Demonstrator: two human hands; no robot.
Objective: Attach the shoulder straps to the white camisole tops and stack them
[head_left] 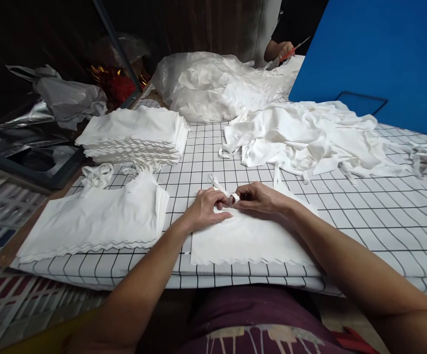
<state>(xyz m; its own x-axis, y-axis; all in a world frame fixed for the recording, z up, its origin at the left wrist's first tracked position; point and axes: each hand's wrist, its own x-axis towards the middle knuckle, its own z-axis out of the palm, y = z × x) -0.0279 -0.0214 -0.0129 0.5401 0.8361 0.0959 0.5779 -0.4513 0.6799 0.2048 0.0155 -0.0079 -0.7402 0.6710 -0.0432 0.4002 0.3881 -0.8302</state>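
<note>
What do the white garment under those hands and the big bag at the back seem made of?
White garment: matte, probably soft fabric, judging by its thin, wavy edge.
Big bag: probably thin plastic film, glossy and crinkled, with white contents showing through.

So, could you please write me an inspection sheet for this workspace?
Surface: white tablecloth with dark grid lines, rumpled at the right.
Work pieces: a white garment lies flat under the hands; near stack and far stack at left, both layered; loose pile beyond, tangled.
Clutter: clear plastic bag, bulky, at the back; pale bag at far left.
Hands: right hand pinches a white strap; left hand rests on the garment close by, its grip unclear.
Cables: nothing seen.
Surroundings: blue board at right; another person's hand at the back, with a red-handled tool, apparently scissors.
</note>
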